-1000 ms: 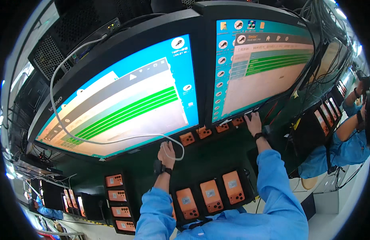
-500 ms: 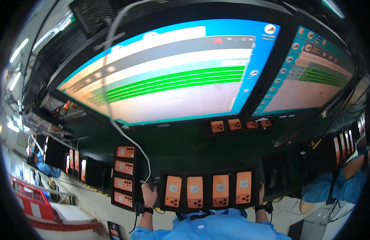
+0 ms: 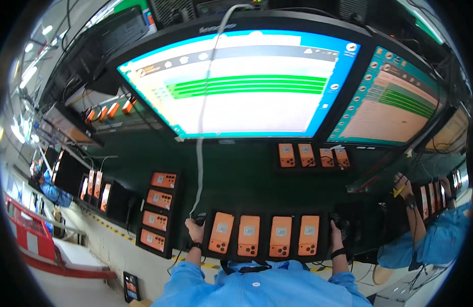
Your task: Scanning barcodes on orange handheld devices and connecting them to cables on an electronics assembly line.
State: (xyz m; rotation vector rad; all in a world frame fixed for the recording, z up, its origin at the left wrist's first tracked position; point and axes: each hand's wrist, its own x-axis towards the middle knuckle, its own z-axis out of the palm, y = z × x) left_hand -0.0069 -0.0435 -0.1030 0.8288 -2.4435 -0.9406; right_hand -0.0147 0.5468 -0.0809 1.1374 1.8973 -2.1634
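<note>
A long black tray (image 3: pixel 288 233) lies across in front of me, close to my body, with several orange phones (image 3: pixel 280 236) laid in it backs up, each bearing a white label. Around the tray's left end my left hand (image 3: pixel 194 233) is closed, beside a dark piece that partly covers its fingertips. At the opposite end my right hand (image 3: pixel 336 236) grips the tray's edge, its fingers partly hidden. Both wrists wear black bands. A white cable (image 3: pixel 199 169) hangs down to near my left fingers.
Left of me stands another black tray (image 3: pixel 173 215) with orange phones; more phones (image 3: pixel 305 155) lie below the large monitor (image 3: pixel 246 107). A second monitor (image 3: pixel 385 102) is at right. A co-worker's arm (image 3: pixel 414 215) reaches toward upright phones at far right.
The view has tilted, so the monitors look shifted and more of my sleeves shows. Both my hands stay at the tray's ends. At right, the co-worker's hand has come up over the bench.
</note>
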